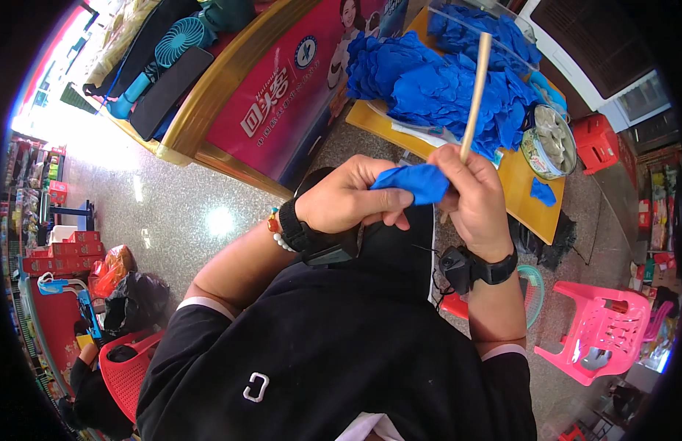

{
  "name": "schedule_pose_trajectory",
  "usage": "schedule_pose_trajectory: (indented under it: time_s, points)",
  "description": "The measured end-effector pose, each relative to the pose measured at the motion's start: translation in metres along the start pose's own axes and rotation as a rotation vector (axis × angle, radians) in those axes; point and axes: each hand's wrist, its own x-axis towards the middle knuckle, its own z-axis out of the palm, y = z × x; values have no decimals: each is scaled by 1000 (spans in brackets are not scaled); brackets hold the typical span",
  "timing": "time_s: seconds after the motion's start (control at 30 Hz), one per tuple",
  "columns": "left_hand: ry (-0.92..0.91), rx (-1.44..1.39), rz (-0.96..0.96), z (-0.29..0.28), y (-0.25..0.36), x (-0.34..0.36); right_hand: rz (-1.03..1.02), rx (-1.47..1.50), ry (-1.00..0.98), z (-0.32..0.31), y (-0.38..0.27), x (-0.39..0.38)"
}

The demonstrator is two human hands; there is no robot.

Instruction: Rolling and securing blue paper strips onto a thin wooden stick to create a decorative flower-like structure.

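Observation:
My left hand (339, 198) pinches one end of a small blue petal-shaped piece (416, 184) between thumb and fingers. In my right hand (477, 198) is a thin wooden stick (477, 92), which slants up and away past the fingers. The blue piece's other end meets my right fingertips; whether they grip it too is hidden. Beyond my hands a big heap of similar blue pieces (436, 84) covers much of a yellow table (530, 192). A single blue piece (543, 192) lies near that table's right edge.
On the table stands a round tin (548, 143) with pale crumpled stuff inside. Behind the heap is a clear plastic box (528, 55) of blue pieces. A wood-edged counter (245, 110) rises at the front left. Pink stool (598, 323) to the right; red chair (128, 375) at lower left, beside a seated person.

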Motion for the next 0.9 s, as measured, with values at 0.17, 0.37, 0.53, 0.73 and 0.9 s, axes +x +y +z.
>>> schedule_pose_trajectory:
  time_s: [0.17,0.37,0.53,0.73,0.9]
  points:
    - [48,-121,121,-4,-12,6,-68,150,-31,0,7,-6]
    - [68,-67,70,14,-7,7,-300,-42,79,14,17,-8]
    - [14,271,368,5,-20,9,-383,-218,65,3,20,-7]
    - [130,112,311,-3,-19,15,-315,-200,55,11,18,-9]
    - [316,-172,216,-4,-20,18,-347,-240,121,10,19,-10]
